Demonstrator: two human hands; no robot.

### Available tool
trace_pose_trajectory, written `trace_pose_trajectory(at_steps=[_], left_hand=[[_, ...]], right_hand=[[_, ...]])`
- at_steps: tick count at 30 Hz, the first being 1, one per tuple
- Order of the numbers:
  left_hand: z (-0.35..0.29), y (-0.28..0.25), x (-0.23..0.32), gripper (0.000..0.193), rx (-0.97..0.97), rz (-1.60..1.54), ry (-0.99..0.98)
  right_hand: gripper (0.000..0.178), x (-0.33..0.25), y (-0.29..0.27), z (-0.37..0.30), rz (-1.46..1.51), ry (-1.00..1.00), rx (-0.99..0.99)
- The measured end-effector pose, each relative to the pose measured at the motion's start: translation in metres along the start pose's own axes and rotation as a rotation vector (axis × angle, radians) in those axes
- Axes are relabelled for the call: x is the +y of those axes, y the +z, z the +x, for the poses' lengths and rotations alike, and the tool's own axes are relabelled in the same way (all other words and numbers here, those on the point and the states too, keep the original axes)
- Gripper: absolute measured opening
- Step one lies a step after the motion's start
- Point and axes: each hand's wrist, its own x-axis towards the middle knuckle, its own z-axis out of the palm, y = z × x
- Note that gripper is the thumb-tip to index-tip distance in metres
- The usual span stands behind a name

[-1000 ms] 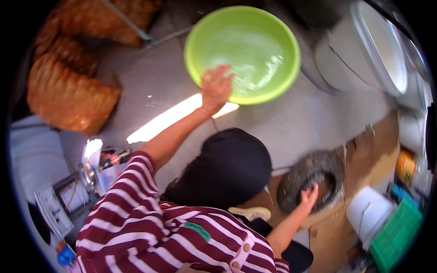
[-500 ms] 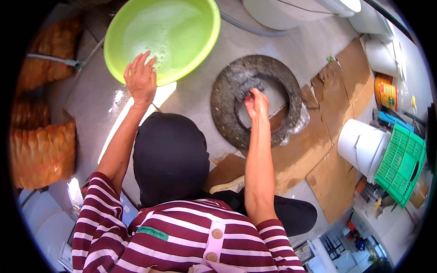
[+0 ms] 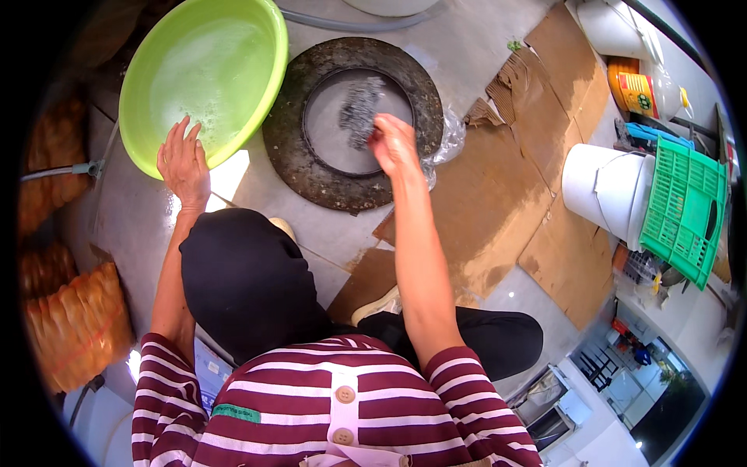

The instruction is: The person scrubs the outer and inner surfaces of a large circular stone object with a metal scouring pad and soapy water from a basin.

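A wide lime-green basin (image 3: 268, 93) with whitish, sudsy water stands at the far left. My left hand (image 3: 185, 165) is at its near rim, fingers apart and reaching over the inner wall, with nothing in them. To the right of the basin lies a thick, dark, mottled ring (image 3: 292, 140), tire-like, with a broad round opening. Above that opening my right hand (image 3: 394, 144) pinches a grey, wiry scouring pad (image 3: 360, 113) smeared by motion. Whether the pad touches the ring, I cannot tell.
Flattened cardboard (image 3: 467, 202) covers the floor on the right. Crumpled clear plastic (image 3: 447, 144) lies against the ring. Further right are a white bucket (image 3: 599, 187), a green crate (image 3: 685, 210) and a bottle (image 3: 665, 93). Orange mesh sacks (image 3: 82, 327) stand at left; a hose (image 3: 350, 23) runs behind.
The view has shifted, so basin and ring appear further left. The scouring pad has moved from the ring's dark face to over its opening. My left hand stays at the basin rim.
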Motion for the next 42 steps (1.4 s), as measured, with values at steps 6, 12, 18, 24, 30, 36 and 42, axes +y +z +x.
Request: trace_pose_trajectory(at_steps=[6, 12, 18, 24, 30, 36, 42], left_hand=[[0.003, -0.002, 0.002, 0.031, 0.001, -0.013, 0.019], [0.016, 0.002, -0.006, 0.033, -0.139, -0.247, -0.258], [0.020, 0.011, -0.003, 0.037, 0.140, -0.087, -0.177], [0.023, 0.008, 0.013, 0.044, 0.201, -0.069, -0.214], [0.022, 0.000, 0.016, 0.046, 0.183, -0.090, -0.279], [0.021, 0.001, 0.021, 0.045, 0.200, -0.106, -0.289], [0.021, 0.000, 0.019, 0.045, 0.206, -0.102, -0.287]], right_hand=[[0.007, -0.049, -0.080, -0.037, 0.076, -0.337, 0.146], [0.003, -0.070, -0.076, -0.049, -0.205, -0.371, 0.209], [0.009, -0.075, 0.008, -0.047, -0.282, -0.419, 0.037], [0.007, -0.071, 0.162, -0.043, -0.777, -0.763, -0.248], [0.006, -0.009, 0.252, 0.014, -1.744, -1.325, -0.331], [0.010, 0.011, 0.254, 0.036, -2.202, -1.045, -0.494], [0.012, -0.062, 0.246, 0.008, -1.482, -0.604, -0.461]])
